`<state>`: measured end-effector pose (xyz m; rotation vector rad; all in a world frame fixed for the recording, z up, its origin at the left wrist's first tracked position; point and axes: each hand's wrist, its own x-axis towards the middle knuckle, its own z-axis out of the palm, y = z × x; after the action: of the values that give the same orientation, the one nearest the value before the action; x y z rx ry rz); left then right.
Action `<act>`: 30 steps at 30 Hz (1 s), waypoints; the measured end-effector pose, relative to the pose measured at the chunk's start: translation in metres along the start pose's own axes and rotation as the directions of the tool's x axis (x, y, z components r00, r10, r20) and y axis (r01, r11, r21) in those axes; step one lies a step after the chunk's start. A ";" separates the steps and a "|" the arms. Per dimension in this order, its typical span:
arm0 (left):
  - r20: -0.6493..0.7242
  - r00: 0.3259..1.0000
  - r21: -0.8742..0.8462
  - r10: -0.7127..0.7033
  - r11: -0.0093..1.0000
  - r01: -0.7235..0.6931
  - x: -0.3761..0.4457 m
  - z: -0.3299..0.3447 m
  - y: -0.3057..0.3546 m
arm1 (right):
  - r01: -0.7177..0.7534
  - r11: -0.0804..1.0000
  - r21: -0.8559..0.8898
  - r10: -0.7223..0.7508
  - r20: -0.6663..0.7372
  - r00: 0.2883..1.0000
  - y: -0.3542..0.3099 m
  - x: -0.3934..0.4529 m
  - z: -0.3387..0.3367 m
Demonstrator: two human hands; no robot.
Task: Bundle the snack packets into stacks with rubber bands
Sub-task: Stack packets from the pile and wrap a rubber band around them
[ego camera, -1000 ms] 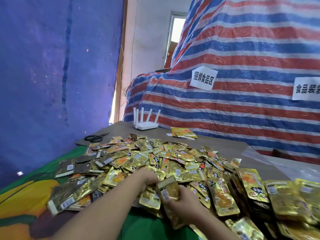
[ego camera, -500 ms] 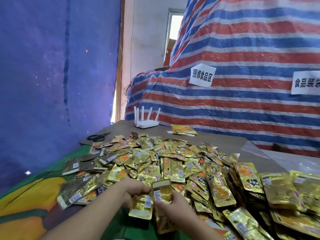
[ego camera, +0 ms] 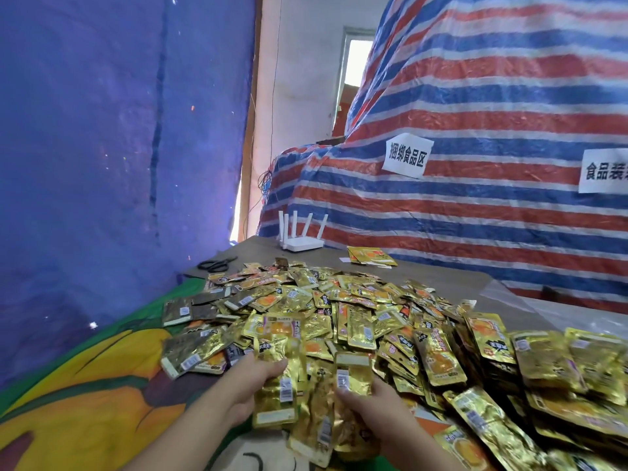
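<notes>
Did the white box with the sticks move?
No. The white plastic antenna router sits at the same table corner beside the black scissors; only the camera shifted.

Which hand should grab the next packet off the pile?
Probably the right hand: it pinches only one packet and sits against the pile. The left hand grips the growing stack.

Makeshift food-packing workroom: striped tarpaulin [ego camera: 475, 113] with paper zone signs [ego camera: 406, 155], blue sheeting [ego camera: 102, 147], table [ego camera: 424, 277] heaped with snack packets [ego camera: 356, 317].
</notes>
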<state>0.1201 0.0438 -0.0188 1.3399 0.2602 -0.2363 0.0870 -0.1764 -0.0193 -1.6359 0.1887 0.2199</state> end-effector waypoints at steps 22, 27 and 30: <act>0.364 0.916 0.127 0.171 0.965 -0.231 -0.058 0.011 -0.025 | 0.499 0.859 -0.114 -0.508 -0.076 0.858 -0.010 -0.031 -0.017; 0.334 0.926 0.110 0.177 0.968 -0.225 -0.059 0.034 -0.036 | 0.526 0.836 -0.153 -0.538 -0.043 0.842 0.012 -0.035 0.006; 0.193 0.964 0.016 0.185 0.981 -0.191 -0.054 0.044 -0.059 | 0.328 0.941 0.083 -0.319 -0.097 0.943 0.043 -0.035 0.023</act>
<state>0.0522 -0.0107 -0.0470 1.3559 -0.0336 -0.2081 0.0419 -0.1575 -0.0538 -1.5531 -0.0100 -0.1076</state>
